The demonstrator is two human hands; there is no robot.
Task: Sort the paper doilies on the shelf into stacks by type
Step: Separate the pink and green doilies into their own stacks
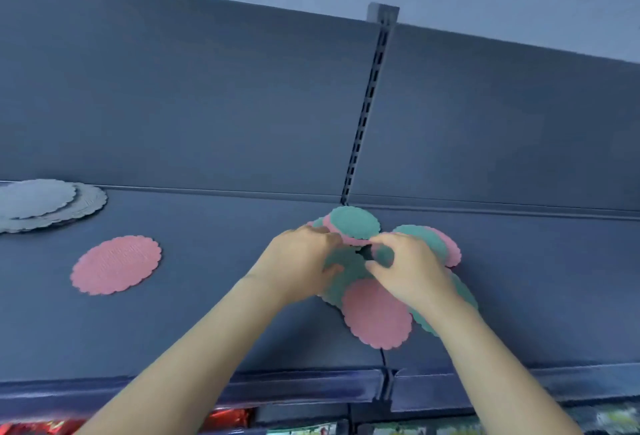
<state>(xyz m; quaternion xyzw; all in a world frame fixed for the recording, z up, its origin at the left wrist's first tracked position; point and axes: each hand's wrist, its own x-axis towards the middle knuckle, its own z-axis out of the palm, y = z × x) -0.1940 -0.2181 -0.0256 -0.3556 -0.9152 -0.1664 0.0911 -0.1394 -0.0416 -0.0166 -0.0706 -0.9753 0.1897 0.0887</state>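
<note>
Head view shows a dark blue shelf [214, 296] with the sorting only begun. Far to the left, white doilies [41, 204] lie gathered, a smaller one resting on larger ones, so that pile itself may need splitting by size. Nearer, well apart from them, a single pink doily [116, 264] lies flat on its own, which I take as the start of a pink stack. The bulk of the work remains: a mixed heap of pink and teal doilies [377, 313] sits in the middle of the shelf, just in front of the slotted upright [367, 105] of the back panel, with the two colours overlapping in no order. No teal stack can be seen anywhere. Both arms reach up and forward into this heap, bare forearms converging from below. The left hand [299, 261] is curled over the heap's left side, its fingers bent down onto a teal-over-pink pair at the top; it seems to be pinching or steadying those sheets, though the exact hold is hidden. The right hand [412, 268] is half closed, thumb and forefinger nipped on the edge of a teal doily at the heap's centre, apparently peeling one sheet free. Thin paper like this will likely cling together, so separating single sheets calls for care.
</note>
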